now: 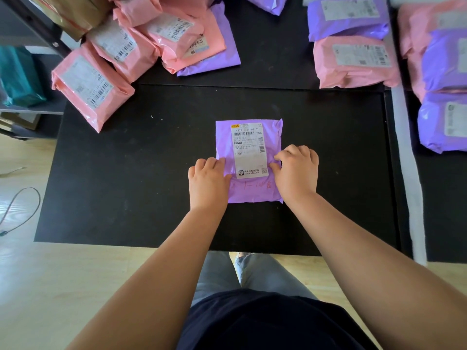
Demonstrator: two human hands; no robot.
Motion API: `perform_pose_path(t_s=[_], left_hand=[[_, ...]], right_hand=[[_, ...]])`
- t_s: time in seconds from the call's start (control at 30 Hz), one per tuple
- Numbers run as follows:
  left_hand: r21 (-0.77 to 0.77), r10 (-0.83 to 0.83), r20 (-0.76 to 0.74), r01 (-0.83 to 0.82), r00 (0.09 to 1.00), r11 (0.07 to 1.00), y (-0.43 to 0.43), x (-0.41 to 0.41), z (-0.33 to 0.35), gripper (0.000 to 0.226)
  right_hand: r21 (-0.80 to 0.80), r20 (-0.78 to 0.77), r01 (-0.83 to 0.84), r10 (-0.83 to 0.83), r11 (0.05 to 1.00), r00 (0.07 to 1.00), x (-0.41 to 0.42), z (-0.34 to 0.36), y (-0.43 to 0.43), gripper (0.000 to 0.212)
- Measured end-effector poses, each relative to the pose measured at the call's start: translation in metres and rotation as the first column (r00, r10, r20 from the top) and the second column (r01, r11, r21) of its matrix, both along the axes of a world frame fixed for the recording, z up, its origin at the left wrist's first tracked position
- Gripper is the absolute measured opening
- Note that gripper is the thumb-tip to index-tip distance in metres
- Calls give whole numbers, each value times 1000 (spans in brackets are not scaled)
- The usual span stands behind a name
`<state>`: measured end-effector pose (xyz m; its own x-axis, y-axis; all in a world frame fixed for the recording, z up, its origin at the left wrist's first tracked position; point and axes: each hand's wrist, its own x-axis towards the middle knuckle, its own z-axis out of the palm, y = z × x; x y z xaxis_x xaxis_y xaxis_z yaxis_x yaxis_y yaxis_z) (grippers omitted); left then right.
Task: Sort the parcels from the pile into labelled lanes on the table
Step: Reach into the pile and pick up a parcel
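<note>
One teal bag [17,74] sits at your far left, beyond the desk [126,173], with a looped cable [22,205] on the floor nearer you. Next comes the pile [121,46] at the desk's far left corner: pink parcels overlapping one another, labels up. One of them overhangs the desk edge, and a purple one pokes out from underneath on the pile's right side. In the middle of the desk your left hand [208,178] grips the left edge of a purple parcel [225,140], thumb on top and fingers curled at the side. The parcel lies flat, its long side pointing away from you, with a white label [249,147] face up that reads E201. Your right hand [297,170] grasps the opposite edge, fingers bent, their tips pressing the wrapper just beside the label, where the plastic is wrinkled. Both hands sit on the near half of the parcel. Further right, towards the far edge, a purple bag [348,18] overlaps a pink bag [353,61], both labels up, well apart from the parcel you hold. At the far right, past a pale strip [406,173], a stack [442,59] of pink and purple parcels lies on a second dark surface.
</note>
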<state>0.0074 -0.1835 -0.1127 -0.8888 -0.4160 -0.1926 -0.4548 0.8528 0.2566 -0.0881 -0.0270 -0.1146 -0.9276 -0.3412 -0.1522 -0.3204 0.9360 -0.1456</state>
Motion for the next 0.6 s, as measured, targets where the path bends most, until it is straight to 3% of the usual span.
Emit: perform_pose_path(t_s=[0.2, 0.33, 0.5, 0.6], left_hand=[[37, 31, 7, -31, 999, 999, 3, -2, 2, 24], [153, 142, -43, -133, 989, 979, 3, 1, 5, 29], [335, 325, -52, -290, 944, 896, -2, 0, 9, 16], [491, 412, -26, -347, 911, 799, 0, -3, 20, 15]], right_hand=[[-84, 50, 65, -61, 994, 997, 2, 3, -1, 19], [-219, 68, 131, -119, 967, 991, 9, 3, 7, 12], [-352, 92, 186, -164, 917, 982, 21, 3, 14, 4], [-442, 132, 240, -201, 865, 971, 25, 5, 14, 4]])
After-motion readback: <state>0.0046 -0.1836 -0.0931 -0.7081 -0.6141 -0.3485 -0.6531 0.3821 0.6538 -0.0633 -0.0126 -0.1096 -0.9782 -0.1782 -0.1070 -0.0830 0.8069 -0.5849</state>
